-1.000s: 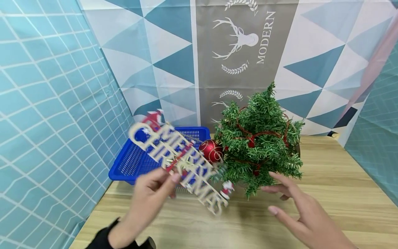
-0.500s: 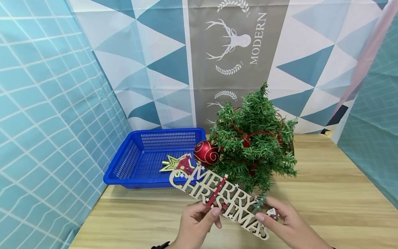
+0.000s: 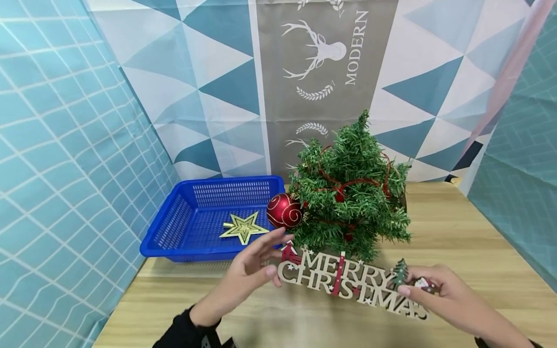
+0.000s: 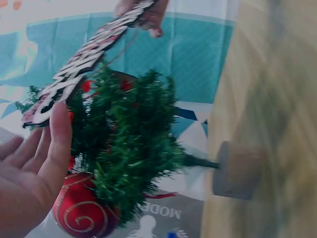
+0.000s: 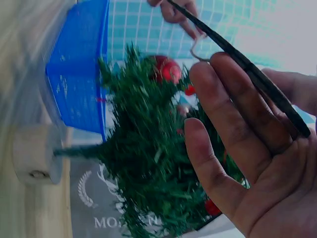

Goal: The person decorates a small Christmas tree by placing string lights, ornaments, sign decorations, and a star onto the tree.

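A wooden "Merry Christmas" sign [image 3: 339,273] with red, white and green details is held up in front of a small Christmas tree [image 3: 354,198]. My right hand [image 3: 448,296] pinches its right end, thumb in front and fingers behind. At the left end, my left hand [image 3: 245,270] has its fingers spread, the thumb right by the letter C. The left wrist view shows that hand [image 4: 34,173] under the sign's end, fingers extended. A thin cord [image 5: 199,49] hangs behind the sign in the right wrist view. Red garland winds through the tree.
A red bauble [image 3: 284,211] with gold swirls hangs at the tree's left side. Behind the left hand stands a blue plastic basket [image 3: 187,253] with a gold star [image 3: 244,228] in it. The tree's round base [image 4: 237,170] rests on the wooden table [image 3: 452,227].
The sign has moved from over the basket rightward to the tree's front and turned nearer level. The right hand has taken hold of its right end; the left hand has loosened and shifted to its left end.
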The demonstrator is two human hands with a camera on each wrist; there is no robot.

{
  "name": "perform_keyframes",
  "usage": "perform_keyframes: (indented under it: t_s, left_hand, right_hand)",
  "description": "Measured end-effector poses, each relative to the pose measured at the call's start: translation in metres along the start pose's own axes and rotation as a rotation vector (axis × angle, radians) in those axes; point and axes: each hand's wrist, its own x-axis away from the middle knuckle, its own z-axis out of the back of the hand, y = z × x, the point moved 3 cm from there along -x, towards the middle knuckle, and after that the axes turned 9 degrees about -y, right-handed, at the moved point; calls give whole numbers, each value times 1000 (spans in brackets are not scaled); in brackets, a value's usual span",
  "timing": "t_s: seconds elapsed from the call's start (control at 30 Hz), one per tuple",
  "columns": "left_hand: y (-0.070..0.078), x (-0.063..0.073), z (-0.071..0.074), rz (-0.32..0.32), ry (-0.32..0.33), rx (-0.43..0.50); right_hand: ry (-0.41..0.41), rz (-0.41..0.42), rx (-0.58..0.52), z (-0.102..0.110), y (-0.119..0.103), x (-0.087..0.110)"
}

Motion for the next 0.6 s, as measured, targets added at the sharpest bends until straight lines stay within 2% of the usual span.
perform_keyframes:
  t_s: [0.13,0.23,0.33,0.4,0.43,0.5,0.6]
  left_hand:
    - [5,-17,3,104,-56,-86]
    - [5,-27,6,132,-15,-111]
    - [5,-34,10,97,77,-117]
    - [2,-38,15,38,150,-146]
    - [6,-40,15,-20,175,-180]
    - [-32,-40,35,-132,226,-278]
    - [-106,-36,73,-242,338,-464]
  right_hand:
    - [45,-37,49,15,-1,-9]
    - [136,-129,85,23,-3,-17]
    - [258,-241,77,28,-4,-24]
    - [352,-274,73,29,-5,-29]
    - [399,-264,82,30,-6,-32]
    - [482,-220,132,29,-5,-38]
    - [583,-115,197,28,-3,-45]
